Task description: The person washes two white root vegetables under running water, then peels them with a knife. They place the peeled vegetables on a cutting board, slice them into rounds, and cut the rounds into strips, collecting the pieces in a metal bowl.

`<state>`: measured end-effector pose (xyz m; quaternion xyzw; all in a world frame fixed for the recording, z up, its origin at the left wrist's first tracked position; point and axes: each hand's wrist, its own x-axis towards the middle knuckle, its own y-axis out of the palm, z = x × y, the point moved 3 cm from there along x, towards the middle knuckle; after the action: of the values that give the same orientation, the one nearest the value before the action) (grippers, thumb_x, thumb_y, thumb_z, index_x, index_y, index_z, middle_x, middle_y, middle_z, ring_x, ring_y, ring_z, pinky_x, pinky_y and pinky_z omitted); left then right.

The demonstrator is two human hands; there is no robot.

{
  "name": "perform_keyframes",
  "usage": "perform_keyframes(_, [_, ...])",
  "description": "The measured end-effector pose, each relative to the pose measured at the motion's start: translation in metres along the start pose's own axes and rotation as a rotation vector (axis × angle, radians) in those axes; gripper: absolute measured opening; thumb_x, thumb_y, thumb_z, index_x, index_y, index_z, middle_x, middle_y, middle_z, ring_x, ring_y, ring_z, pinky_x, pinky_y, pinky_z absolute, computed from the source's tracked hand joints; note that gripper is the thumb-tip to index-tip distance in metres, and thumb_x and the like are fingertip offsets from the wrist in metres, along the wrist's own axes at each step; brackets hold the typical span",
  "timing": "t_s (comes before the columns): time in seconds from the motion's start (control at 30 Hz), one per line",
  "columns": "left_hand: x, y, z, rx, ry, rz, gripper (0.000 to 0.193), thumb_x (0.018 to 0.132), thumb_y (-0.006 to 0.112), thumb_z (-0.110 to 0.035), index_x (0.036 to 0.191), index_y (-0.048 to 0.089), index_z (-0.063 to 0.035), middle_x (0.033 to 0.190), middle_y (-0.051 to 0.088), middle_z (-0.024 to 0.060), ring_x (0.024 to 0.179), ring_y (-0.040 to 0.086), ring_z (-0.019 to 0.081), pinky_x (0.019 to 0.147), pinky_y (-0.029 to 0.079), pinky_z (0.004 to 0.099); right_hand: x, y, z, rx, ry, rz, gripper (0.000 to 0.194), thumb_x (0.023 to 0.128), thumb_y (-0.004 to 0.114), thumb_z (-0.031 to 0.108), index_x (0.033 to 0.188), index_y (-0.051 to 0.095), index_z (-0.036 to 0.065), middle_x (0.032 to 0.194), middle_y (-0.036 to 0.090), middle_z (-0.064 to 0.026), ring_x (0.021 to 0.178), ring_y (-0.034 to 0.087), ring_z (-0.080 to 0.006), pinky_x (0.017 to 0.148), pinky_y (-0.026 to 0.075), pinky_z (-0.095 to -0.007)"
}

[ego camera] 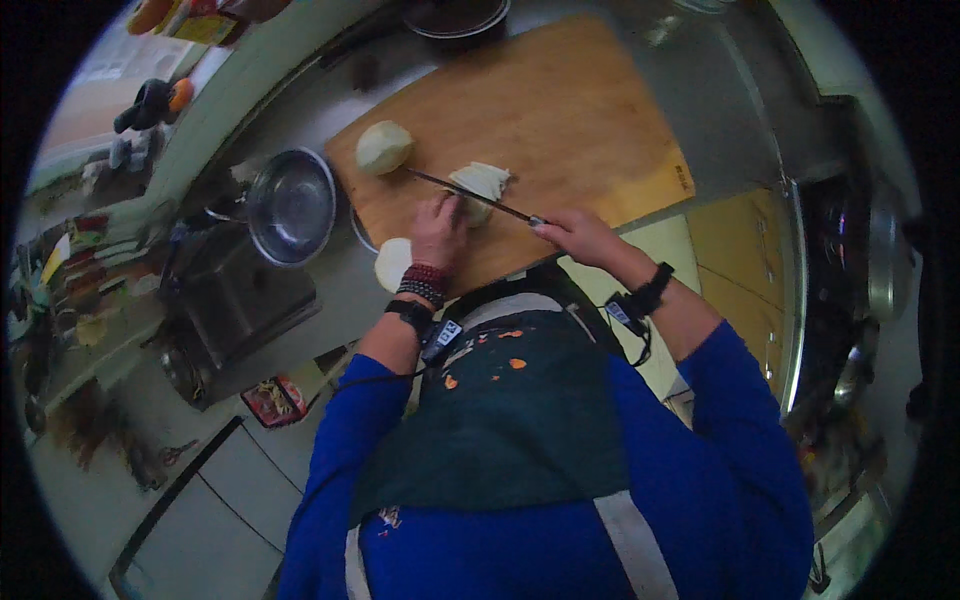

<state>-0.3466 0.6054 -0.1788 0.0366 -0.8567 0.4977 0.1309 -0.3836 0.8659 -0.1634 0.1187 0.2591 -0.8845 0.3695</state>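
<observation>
My right hand grips the handle of a kitchen knife, whose blade points left across the cutting board. My left hand rests with bent fingers against a pale vegetable piece, close beside the blade and partly hidden by it. Thin pale slices lean together just beyond the knife. Near the blade tip sits a larger peeled, rounded vegetable. Another cut vegetable chunk lies left of my left wrist, at the board's edge. Everything rests on a wooden cutting board.
Left of the board stand a metal bowl and a dark sink basin. A dark round pot is beyond the board. A red package lies at lower left. Stove and cookware line the right side.
</observation>
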Motion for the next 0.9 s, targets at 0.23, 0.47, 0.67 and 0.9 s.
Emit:
perform_keyframes(0.23, [0.001, -0.003, 0.002, -0.057, -0.022, 0.016, 0.031, 0.076, 0.072, -0.005, 0.107, 0.066, -0.0062, 0.109, 0.064, 0.0152, 0.102, 0.06, 0.0362, 0.089, 0.052, 0.0434, -0.025, -0.005, 0.008, 0.022, 0.032, -0.035, 0.03, 0.098, 0.061, 0.032, 0.097, 0.067, 0.003, 0.077, 0.063, -0.0202, 0.071, 0.061, -0.0335, 0.066, 0.047, -0.0405])
perform_keyframes(0.47, [0.001, -0.005, -0.003, -0.047, -0.043, 0.018, 0.029, 0.076, 0.07, -0.002, 0.105, 0.065, -0.0046, 0.108, 0.064, 0.0152, 0.102, 0.061, 0.0357, 0.087, 0.053, 0.0419, -0.03, 0.0, 0.013, 0.067, 0.032, -0.032, 0.026, 0.098, 0.062, 0.026, 0.097, 0.065, 0.001, 0.077, 0.062, -0.0191, 0.068, 0.057, -0.0299, 0.065, 0.046, -0.0392])
perform_keyframes(0.67, [0.005, -0.008, -0.007, -0.002, -0.035, 0.013, 0.023, 0.075, 0.071, -0.005, 0.097, 0.064, -0.0059, 0.105, 0.061, 0.0122, 0.099, 0.059, 0.0333, 0.084, 0.052, 0.041, -0.026, 0.006, 0.007, 0.028, 0.02, -0.036, 0.027, 0.098, 0.062, 0.028, 0.103, 0.067, 0.002, 0.084, 0.066, -0.0197, 0.074, 0.063, -0.0324, 0.069, 0.049, -0.0404])
perform_keyframes(0.9, [0.007, -0.01, -0.009, -0.069, -0.05, -0.009, 0.023, 0.077, 0.074, -0.004, 0.098, 0.065, -0.007, 0.105, 0.064, 0.0118, 0.1, 0.061, 0.0336, 0.085, 0.053, 0.0408, 0.017, 0.028, -0.002, -0.006, 0.054, -0.006, 0.031, 0.098, 0.061, 0.032, 0.108, 0.069, 0.003, 0.088, 0.068, -0.0214, 0.079, 0.065, -0.0381, 0.071, 0.05, -0.0441])
